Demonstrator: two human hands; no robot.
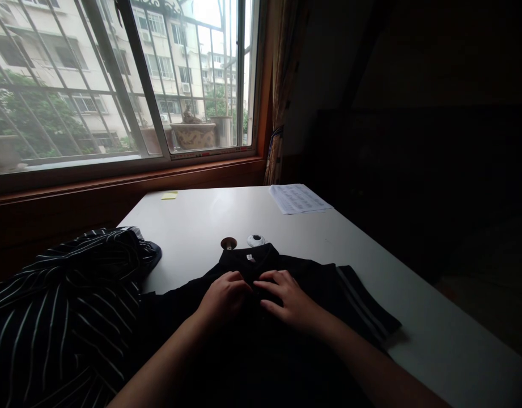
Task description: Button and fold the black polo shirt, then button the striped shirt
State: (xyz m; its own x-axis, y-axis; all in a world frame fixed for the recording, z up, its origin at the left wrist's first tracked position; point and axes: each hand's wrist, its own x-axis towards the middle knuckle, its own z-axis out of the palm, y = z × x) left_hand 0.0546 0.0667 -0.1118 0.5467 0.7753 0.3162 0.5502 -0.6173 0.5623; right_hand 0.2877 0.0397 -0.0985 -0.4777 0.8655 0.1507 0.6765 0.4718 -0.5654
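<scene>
A black collared shirt (303, 283) lies spread on the white table, its collar away from me and a small white label inside the neck. Grey stripes edge the sleeve on the right. Just below the collar, my left hand (226, 294) has its fingers curled together at the front opening, closed on the cloth. My right hand (292, 300) rests on the shirt beside it, fingers stretched out and apart, fingertips near the same opening. The lower part of the shirt is too dark to make out.
Left of the shirt is a heap of black-and-white striped cloth (69, 306). Beyond the collar sit a brown round object (229, 242) and a white round one (256, 241). Printed sheets (298, 198) and a yellow note (169, 195) lie at the table's (192, 226) far end, below a barred window.
</scene>
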